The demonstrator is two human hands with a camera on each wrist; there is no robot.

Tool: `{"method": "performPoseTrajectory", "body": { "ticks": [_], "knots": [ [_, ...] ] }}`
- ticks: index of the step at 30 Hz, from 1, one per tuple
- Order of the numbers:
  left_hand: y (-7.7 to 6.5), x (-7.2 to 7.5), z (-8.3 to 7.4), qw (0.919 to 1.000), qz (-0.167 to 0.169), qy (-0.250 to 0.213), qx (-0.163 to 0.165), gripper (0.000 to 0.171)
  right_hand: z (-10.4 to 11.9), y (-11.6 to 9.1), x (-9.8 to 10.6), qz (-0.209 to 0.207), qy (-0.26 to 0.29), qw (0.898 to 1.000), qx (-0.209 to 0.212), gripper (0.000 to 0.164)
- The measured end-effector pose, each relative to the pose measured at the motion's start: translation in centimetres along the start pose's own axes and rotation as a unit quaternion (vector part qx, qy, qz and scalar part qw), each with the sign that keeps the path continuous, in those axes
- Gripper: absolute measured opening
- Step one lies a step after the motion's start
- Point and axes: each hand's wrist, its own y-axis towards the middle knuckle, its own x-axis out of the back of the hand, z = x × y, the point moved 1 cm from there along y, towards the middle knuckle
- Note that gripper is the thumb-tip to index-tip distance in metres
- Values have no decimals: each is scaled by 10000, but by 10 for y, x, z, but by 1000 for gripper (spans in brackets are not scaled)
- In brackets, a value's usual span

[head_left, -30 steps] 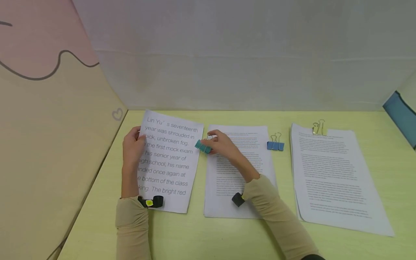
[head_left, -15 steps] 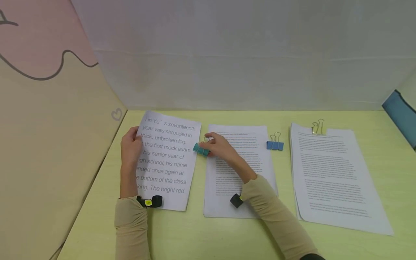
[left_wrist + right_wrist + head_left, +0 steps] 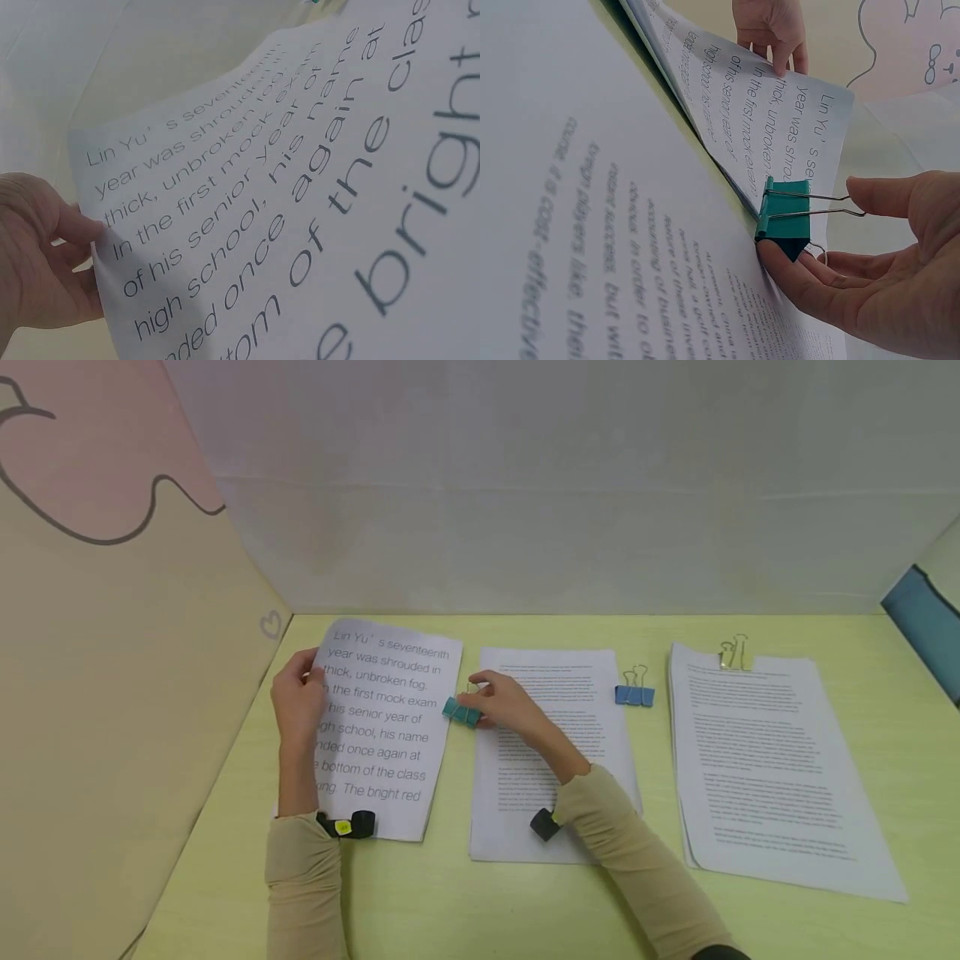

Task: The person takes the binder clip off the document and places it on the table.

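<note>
one teal clip (image 3: 787, 208) sits pinched within right grip (image 3: 900, 277); left grip (image 3: 30, 259) pinches paper (image 3: 247, 210).

Desk-type paperwork spot, office or study feel; real office, home or set-up booth: cannot tell. Landmark: pale yellow-green table (image 3: 420, 902). At table: three printed paper stacks (image 3: 555, 735), coloured binder clips (image 3: 634, 696), i.e. office stationery. Behind table: whitish wall covering (image 3: 525, 485), creased, sheet-like. Left of table: cream-and-pink panel (image 3: 112, 693), dark cartoon outlines (image 3: 105, 542), small drawn heart (image 3: 271, 624) near table's edge; playful, classroom-like decor. Right of table: dark-edged blue patch (image 3: 921, 610). Walls close around table, nook-like.
</note>
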Motion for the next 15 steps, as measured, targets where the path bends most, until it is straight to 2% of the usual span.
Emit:
{"method": "performPoseTrajectory", "body": {
  "ticks": [5,10,15],
  "knots": [
    [2,0,2,9998,-171,103,-94,37,-1,0,-1,46,-34,10000,-39,58],
    [4,1,4,9990,-316,197,-255,36,-2,0,-3,141,-122,9997,128,55],
    [6,3,6,9995,-246,155,-123,37,-2,0,-5,204,-195,9993,248,54]
  ]
}}
